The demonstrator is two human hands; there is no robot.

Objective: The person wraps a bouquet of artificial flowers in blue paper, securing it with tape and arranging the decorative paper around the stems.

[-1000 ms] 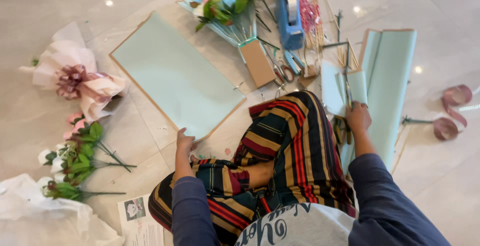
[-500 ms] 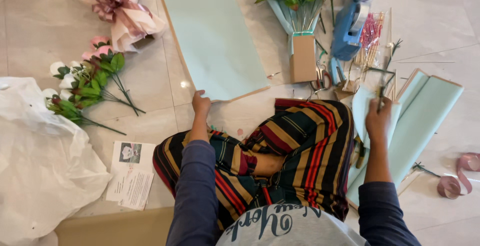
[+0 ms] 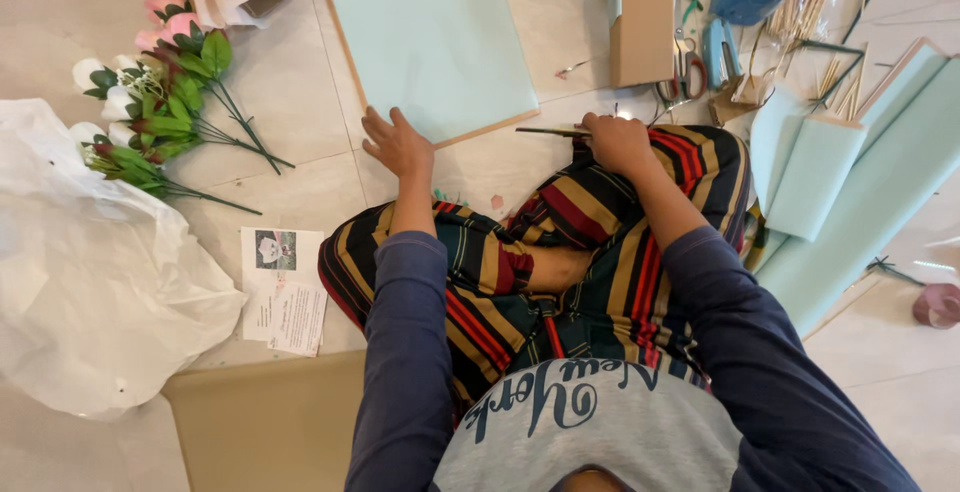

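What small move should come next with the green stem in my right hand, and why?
Probably lay the thin green stem on the pale blue sheet. Your right hand holds the stem just off the sheet's near corner, and your left hand already rests at its near edge, steadying it. The other flowers lie farther left, out of immediate reach.

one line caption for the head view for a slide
Seated on the floor, left hand on a mint paper sheet, right hand gripping a thin stick, artificial flowers nearby.
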